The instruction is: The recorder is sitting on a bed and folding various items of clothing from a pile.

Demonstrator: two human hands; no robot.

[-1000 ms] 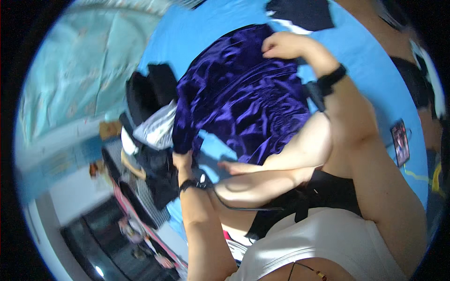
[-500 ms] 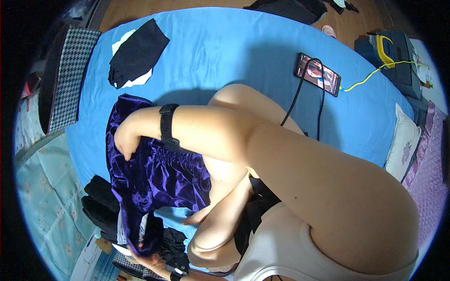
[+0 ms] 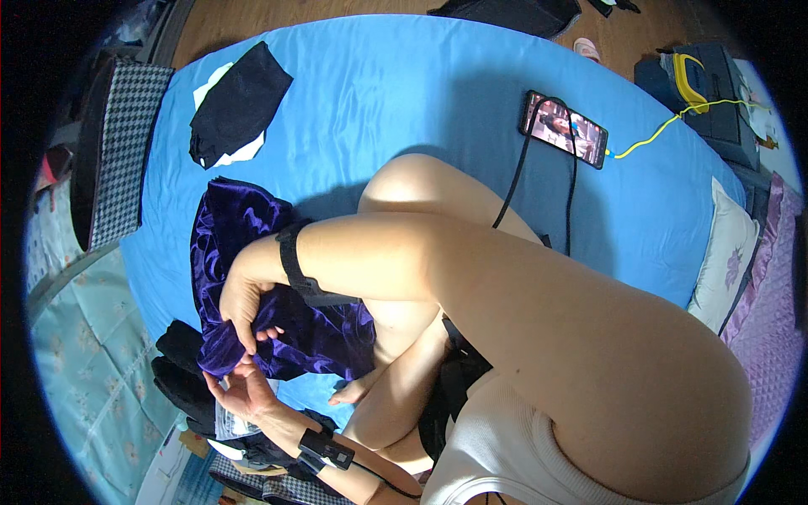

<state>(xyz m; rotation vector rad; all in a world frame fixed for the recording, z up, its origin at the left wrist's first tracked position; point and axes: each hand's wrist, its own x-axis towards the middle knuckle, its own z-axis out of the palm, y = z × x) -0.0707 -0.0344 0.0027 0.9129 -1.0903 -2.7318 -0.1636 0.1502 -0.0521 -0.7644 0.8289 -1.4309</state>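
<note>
A shiny purple velvet garment [image 3: 324, 337] lies across the bed by my bent legs, partly hidden under my right forearm. My right hand [image 3: 244, 303], coming over from the right with a black strap at the wrist, is bent down with its fingers closed on a bunched part of the garment. Just below it, my left hand [image 3: 244, 394], palm upward with a black device on the wrist, pinches the same bunched edge between thumb and fingers. The two hands' fingertips nearly meet at the fold.
A folded black garment [image 3: 244, 101] lies on white cloth at the far left. Dark rolled clothes [image 3: 181, 383] sit beside my left hand. A houndstooth box [image 3: 130, 151] stands at the left edge. Farther right lie a phone [image 3: 564, 130] with a yellow cable, a black cord and a pillow [image 3: 724, 252].
My left hand has risen from the garment's lower end toward my right hand, bringing the velvet edge up and bunching it. My right hand has shifted slightly down and right.
</note>
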